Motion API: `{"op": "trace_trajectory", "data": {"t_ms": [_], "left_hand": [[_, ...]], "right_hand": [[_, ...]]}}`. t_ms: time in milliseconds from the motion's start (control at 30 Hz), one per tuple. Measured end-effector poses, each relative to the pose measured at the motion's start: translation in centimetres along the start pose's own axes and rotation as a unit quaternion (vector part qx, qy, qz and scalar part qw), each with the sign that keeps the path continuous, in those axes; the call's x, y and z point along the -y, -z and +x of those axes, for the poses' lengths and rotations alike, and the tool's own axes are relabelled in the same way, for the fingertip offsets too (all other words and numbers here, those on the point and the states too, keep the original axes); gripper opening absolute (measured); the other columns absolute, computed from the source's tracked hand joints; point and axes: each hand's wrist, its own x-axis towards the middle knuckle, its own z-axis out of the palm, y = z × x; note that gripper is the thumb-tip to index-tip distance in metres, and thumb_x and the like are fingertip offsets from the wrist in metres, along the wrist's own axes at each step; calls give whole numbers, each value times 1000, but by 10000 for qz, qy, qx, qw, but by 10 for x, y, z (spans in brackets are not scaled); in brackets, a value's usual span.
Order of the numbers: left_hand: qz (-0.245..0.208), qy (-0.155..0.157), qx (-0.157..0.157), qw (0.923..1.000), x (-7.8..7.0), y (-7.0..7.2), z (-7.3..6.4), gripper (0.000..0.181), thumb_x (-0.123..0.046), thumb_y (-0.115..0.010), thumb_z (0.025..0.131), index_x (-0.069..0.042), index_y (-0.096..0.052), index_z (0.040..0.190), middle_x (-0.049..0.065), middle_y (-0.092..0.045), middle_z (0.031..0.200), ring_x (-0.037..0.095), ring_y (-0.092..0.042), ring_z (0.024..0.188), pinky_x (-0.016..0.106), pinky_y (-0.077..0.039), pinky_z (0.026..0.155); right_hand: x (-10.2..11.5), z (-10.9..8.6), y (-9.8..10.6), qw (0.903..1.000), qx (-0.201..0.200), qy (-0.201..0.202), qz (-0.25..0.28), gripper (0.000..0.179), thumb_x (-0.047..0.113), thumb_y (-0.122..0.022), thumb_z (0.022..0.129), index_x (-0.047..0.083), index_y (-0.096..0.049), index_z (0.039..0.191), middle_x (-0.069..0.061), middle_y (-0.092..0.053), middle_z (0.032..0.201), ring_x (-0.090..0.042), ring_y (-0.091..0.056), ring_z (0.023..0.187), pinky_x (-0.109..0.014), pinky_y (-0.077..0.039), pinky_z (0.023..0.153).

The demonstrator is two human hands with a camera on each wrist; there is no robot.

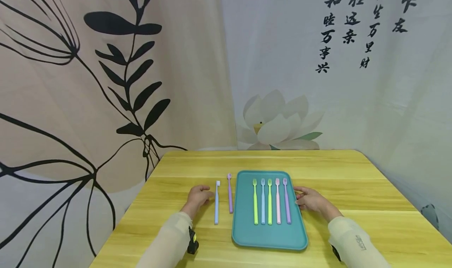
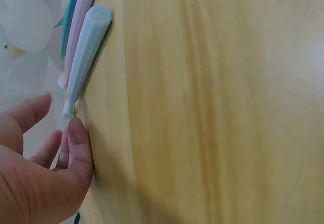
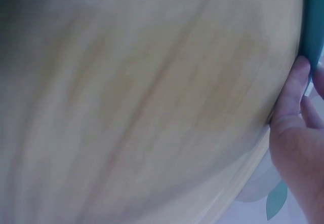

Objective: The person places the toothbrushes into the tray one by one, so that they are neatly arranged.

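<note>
On the wooden table in the head view, a blue toothbrush [image 1: 216,205] lies left of a teal tray [image 1: 269,237], with a purple toothbrush [image 1: 230,195] between them. My left hand [image 1: 199,197] is beside the blue toothbrush's upper half, thumb and fingers apart. In the left wrist view the fingertips [image 2: 76,127] come close to the narrow end of that blue toothbrush [image 2: 88,51]; whether they touch it is unclear. My right hand [image 1: 314,201] holds the tray's right rim. Several toothbrushes stand in a row on the tray: green [image 1: 256,205], blue [image 1: 263,205], pink [image 1: 277,205] and purple [image 1: 287,205].
Behind the table [image 1: 339,170] hangs a printed cloth [image 1: 197,64] with plants, a pale flower and writing. The tray is right of the table's middle, with bare wood on both sides. A dark wrist device [image 1: 192,241] shows at my left sleeve.
</note>
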Motion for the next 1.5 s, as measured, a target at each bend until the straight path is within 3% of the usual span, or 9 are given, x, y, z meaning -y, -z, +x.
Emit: {"op": "trace_trajectory", "data": {"t_ms": [300,567,767,1167,1500], "left_hand": [[83,-67,38,9999,0,-5,-4,43,-1,-76,82,10,-62,121,13,-65,95,20,-60,73,33,-54,69],[191,-146,271,9993,1,-7,-7,45,1,-78,80,12,-62,120,22,-65,109,25,-63,81,36,-55,73],[138,-315,317,9989,4,-11,-5,42,2,-80,74,13,-65,112,21,-66,99,24,-63,74,32,-55,65],[555,-152,85,9983,-2,-19,-5,41,1,-80,77,10,-67,114,17,-66,101,21,-60,75,31,-53,65],[974,-296,-158,9947,2,-22,-3,37,0,-81,75,8,-70,109,18,-67,104,26,-62,90,36,-55,75]], "right_hand": [[2,2,0,10000,30,35,18,64,-12,-55,89,-11,-30,148,-17,-46,101,-23,-52,87,-33,-54,74],[1,1,0,10000,4,-32,-75,65,-13,-55,89,-12,-30,149,-19,-48,104,-24,-54,90,-34,-55,77],[1,0,-1,9999,-85,-95,-8,63,-13,-55,89,-10,-32,148,-19,-47,105,-25,-54,91,-35,-55,78],[2,-1,0,9999,-38,-71,-80,62,-11,-54,91,-11,-30,148,-20,-47,107,-24,-54,92,-34,-56,79],[2,0,-1,9999,-102,-107,-32,63,-12,-55,90,-10,-31,148,-18,-48,104,-24,-54,89,-34,-55,76]]}}
